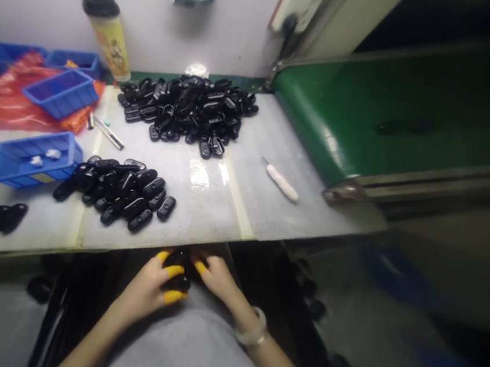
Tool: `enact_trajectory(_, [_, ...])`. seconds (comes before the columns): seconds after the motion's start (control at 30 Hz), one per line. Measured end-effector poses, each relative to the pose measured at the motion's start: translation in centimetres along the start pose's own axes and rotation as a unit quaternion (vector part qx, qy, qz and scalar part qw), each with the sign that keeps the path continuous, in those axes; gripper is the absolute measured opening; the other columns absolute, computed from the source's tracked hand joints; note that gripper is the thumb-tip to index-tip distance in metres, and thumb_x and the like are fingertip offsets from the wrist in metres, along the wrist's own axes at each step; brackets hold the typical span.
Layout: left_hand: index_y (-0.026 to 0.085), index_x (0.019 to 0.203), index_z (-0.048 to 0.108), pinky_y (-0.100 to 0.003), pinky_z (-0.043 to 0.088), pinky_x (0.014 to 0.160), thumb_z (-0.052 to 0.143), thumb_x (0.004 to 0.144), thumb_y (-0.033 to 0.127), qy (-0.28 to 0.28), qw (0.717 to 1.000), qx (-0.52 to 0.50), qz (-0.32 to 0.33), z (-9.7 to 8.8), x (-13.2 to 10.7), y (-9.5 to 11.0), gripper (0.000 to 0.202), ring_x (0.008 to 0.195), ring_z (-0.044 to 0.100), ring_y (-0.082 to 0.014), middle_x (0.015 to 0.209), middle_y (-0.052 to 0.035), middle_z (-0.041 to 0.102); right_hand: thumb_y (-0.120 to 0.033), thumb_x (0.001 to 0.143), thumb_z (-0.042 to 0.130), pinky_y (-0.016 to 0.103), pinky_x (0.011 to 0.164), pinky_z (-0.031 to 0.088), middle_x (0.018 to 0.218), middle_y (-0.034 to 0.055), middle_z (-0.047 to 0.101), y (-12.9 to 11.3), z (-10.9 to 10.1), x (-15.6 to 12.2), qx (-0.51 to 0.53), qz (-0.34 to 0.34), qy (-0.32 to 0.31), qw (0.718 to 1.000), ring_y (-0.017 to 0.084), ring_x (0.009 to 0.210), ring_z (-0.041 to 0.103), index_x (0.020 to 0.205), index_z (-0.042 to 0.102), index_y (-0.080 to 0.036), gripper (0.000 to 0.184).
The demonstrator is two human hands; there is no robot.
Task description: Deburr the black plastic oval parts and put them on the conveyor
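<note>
Just below the table's front edge, my left hand (150,285) is closed around glossy black oval casings (179,283), with yellow finger covers on several fingers. Close beside it on the right is my right hand (218,277), its fingers curled inward and a yellow cover on one of them. Blur and shadow hide what its fingertips hold. A white bracelet (251,327) circles the right wrist. Nearest on the table is a small pile of similar black casings (124,191); a larger heap of casings (191,108) lies farther back.
A pink-handled pointed tool (282,181) lies at the table's right. A blue bin (31,170) with small white pieces stands left, near another blue bin (64,94) on red plastic (12,92). A yellow cup (111,41) stands behind. A green conveyor belt (365,120) borders the right.
</note>
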State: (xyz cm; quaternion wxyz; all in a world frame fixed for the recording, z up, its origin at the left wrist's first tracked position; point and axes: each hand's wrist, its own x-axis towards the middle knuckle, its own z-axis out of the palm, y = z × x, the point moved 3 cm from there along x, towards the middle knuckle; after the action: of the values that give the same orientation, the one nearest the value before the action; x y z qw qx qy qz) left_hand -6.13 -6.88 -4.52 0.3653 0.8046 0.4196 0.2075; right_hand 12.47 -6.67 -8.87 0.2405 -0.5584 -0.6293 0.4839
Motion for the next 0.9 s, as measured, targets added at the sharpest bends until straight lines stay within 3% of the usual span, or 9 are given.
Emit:
enact_trajectory(0.07, [0.022,0.11,0.069,-0.045,0.056,0.092,0.07,0.081,0.033,-0.001,0.998,0.062,0.012,0.4,0.5,0.4,0.031,0.111,0.062,-0.0291,0.131,-0.0174,0.054,-0.044,0.098,0.041,0.035,0.082,0.055,0.099,0.0099,0.07,-0.6,-0.3,-1.4,0.052,0.002,0.031,0.998,0.02,0.09,0.067,0.111,0.06,-0.016,0.037])
enact_trajectory(0.13, [0.021,0.109,0.069,-0.045,0.059,0.082,0.069,0.082,0.035,0.005,0.992,0.126,0.028,0.9,1.2,0.7,0.03,0.099,0.065,-0.0282,0.126,-0.0178,0.055,-0.05,0.092,0.053,0.032,0.074,0.056,0.096,0.0085,0.069,-1.3,-0.3,-2.6,0.1,0.005,0.051,0.994,0.018,0.083,0.067,0.115,0.058,-0.016,0.042])
enact_trajectory(0.23, [0.021,0.108,0.069,-0.044,0.061,0.076,0.07,0.081,0.034,0.019,0.981,0.178,0.074,1.3,2.1,1.6,0.031,0.091,0.066,-0.0276,0.119,-0.0172,0.058,-0.041,0.079,0.07,0.029,0.068,0.054,0.09,0.0043,0.069,-2.0,-0.4,-3.6,0.183,0.038,0.081,0.979,0.016,0.077,0.065,0.113,0.058,-0.02,0.041])
enact_trajectory(0.4, [0.022,0.116,0.067,-0.045,0.059,0.088,0.07,0.081,0.046,0.001,0.99,0.088,0.112,1.0,2.3,2.6,0.043,0.112,0.062,-0.0322,0.13,-0.018,0.053,-0.033,0.068,0.08,0.027,0.072,0.052,0.085,0.0006,0.064,-1.5,-2.2,-4.8,0.323,0.081,0.083,0.939,0.013,0.076,0.062,0.102,0.06,-0.02,0.041])
enact_trajectory(0.63, [0.02,0.117,0.065,-0.043,0.058,0.093,0.069,0.082,0.045,0.032,0.984,0.029,0.173,0.4,2.2,3.8,0.043,0.12,0.059,-0.033,0.136,-0.0189,0.049,-0.047,0.067,0.083,0.025,0.051,0.049,0.079,-0.0017,0.058,-1.4,-3.3,-6.7,0.431,0.076,0.065,0.897,0.01,0.056,0.054,0.096,0.057,-0.022,0.046])
enact_trajectory(0.73, [0.02,0.12,0.063,-0.04,0.059,0.091,0.07,0.082,0.04,0.042,0.98,0.042,0.189,0.4,2.2,4.1,0.044,0.118,0.061,-0.031,0.137,-0.0193,0.047,-0.05,0.076,0.075,0.027,0.057,0.052,0.082,-0.0001,0.061,-2.3,-3.3,-6.9,0.404,0.043,0.042,0.913,0.011,0.06,0.058,0.098,0.058,-0.022,0.04])
enact_trajectory(0.83, [0.021,0.121,0.063,-0.042,0.058,0.093,0.072,0.081,0.039,0.03,0.98,0.056,0.189,0.1,2.1,4.4,0.045,0.121,0.059,-0.0325,0.138,-0.0188,0.048,-0.048,0.078,0.074,0.03,0.073,0.052,0.092,0.003,0.063,-3.6,-4.1,-7.1,0.243,-0.049,0.046,0.968,0.015,0.079,0.062,0.103,0.063,-0.022,0.038])
enact_trajectory(0.9, [0.022,0.121,0.064,-0.044,0.057,0.095,0.07,0.082,0.04,0.014,0.979,0.069,0.189,-0.3,2.2,4.6,0.043,0.123,0.057,-0.0335,0.138,-0.0186,0.05,-0.048,0.075,0.078,0.03,0.08,0.05,0.098,0.0042,0.065,-4.4,-4.6,-7.1,0.13,-0.103,0.028,0.986,0.017,0.088,0.061,0.109,0.065,-0.022,0.045])
